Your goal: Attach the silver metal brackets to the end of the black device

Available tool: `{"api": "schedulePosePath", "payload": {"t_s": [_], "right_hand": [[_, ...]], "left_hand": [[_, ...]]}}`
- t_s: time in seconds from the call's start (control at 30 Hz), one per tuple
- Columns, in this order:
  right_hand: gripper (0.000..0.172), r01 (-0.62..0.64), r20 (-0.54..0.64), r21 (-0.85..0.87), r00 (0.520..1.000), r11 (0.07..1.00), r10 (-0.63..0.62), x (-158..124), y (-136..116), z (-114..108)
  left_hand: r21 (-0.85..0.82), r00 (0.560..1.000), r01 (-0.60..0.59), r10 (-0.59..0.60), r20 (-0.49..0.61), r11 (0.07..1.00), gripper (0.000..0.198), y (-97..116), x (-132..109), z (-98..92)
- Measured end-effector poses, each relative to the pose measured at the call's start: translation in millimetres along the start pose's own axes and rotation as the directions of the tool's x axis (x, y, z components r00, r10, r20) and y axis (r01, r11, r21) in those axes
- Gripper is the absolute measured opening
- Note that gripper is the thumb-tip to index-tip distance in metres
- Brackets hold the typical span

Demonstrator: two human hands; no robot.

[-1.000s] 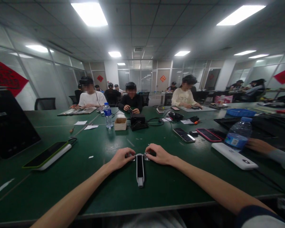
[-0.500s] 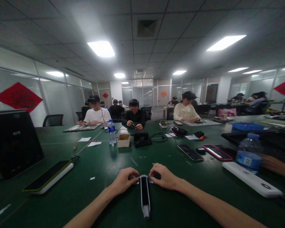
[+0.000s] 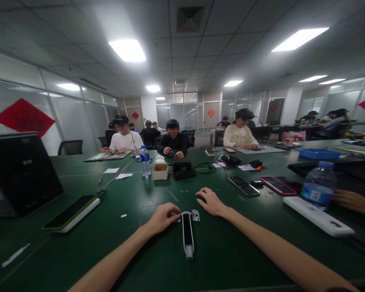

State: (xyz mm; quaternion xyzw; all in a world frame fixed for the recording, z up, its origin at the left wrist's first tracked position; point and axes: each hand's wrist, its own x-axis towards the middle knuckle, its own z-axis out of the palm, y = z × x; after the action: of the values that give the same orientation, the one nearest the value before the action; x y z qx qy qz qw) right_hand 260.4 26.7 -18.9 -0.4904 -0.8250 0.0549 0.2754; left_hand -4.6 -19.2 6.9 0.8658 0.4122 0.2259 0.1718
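Your 2 hands are apart. Your left hand (image 3: 162, 219) sits at the top end of a slim white bar with a black inset (image 3: 187, 235), which lies lengthwise on the green table (image 3: 130, 259) at about 12 o'clock from you. Its fingertips (image 3: 177, 211) touch that end, though you cannot tell whether they are gripping it. Your right hand (image 3: 211, 201) is open and palm down, just off the bar at about 1 o'clock, near a small metal hinge plate (image 3: 195, 215) that sticks out from the bar's far end.

At 2 o'clock lie 2 phones, a black one (image 3: 243, 185) and a red-edged one (image 3: 276, 185). At 3 o'clock, another person's hand (image 3: 353, 202) reaches in beside a water bottle (image 3: 319, 186), which stands on a white power bank (image 3: 319, 217). A phone with a green edge (image 3: 69, 213) lies at 9 o'clock, with a black tablet (image 3: 21, 174) propped up beyond it at 10 o'clock. Straight ahead at 12 o'clock, across the table, are a small cardboard box (image 3: 159, 171), a second water bottle (image 3: 145, 161) and a black device (image 3: 181, 169). Behind them, 3 people sit working.
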Motion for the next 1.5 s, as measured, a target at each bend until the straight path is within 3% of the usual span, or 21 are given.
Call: {"api": "schedulePosePath", "payload": {"t_s": [0.37,0.47,0.63,0.8,1.0,1.13,1.23,1.37,1.5], "right_hand": [[0.015,0.006,0.043,0.019,0.999,1.000,-0.007,-1,3,2],[0.012,0.019,-0.007,0.063,1.000,0.998,-0.019,-6,-10,-2],[0.014,0.147,-0.086,0.192,0.988,0.970,-0.132,-16,-46,-11],[0.020,0.272,-0.096,0.290,0.962,0.918,-0.255,-24,-72,-9],[0.025,0.308,-0.121,0.331,0.951,0.892,-0.283,-26,-75,1],[0.029,0.323,-0.098,0.299,0.947,0.898,-0.307,-26,-75,-1],[0.027,0.344,-0.071,0.206,0.939,0.916,-0.337,-26,-72,-8],[0.020,0.338,-0.022,0.071,0.941,0.939,-0.337,-27,-54,-18],[0.016,0.282,0.054,0.045,0.957,0.958,-0.284,-28,-34,-22]], "left_hand": [[0.041,0.999,-0.032,0.033,-0.015,0.999,0.020,5,1,-2.1],[0.051,0.994,-0.052,0.057,-0.091,0.997,0.021,6,1,-2.1],[0.079,0.959,-0.131,0.147,-0.244,0.988,0.021,2,3,6.4],[0.055,0.922,-0.258,0.262,-0.284,0.965,0.018,9,1,16.9],[0.001,0.903,-0.302,0.287,-0.319,0.953,0.011,19,-1,20.0],[0.018,0.929,-0.248,0.243,-0.278,0.969,0.011,17,-2,15.4],[0.093,0.961,-0.223,0.235,-0.148,0.970,0.012,13,-4,1.6],[0.159,0.995,-0.098,0.102,-0.013,0.982,0.012,3,-6,-19.5],[0.125,0.999,-0.038,0.033,0.038,0.991,0.010,-7,-3,-19.2]]}}
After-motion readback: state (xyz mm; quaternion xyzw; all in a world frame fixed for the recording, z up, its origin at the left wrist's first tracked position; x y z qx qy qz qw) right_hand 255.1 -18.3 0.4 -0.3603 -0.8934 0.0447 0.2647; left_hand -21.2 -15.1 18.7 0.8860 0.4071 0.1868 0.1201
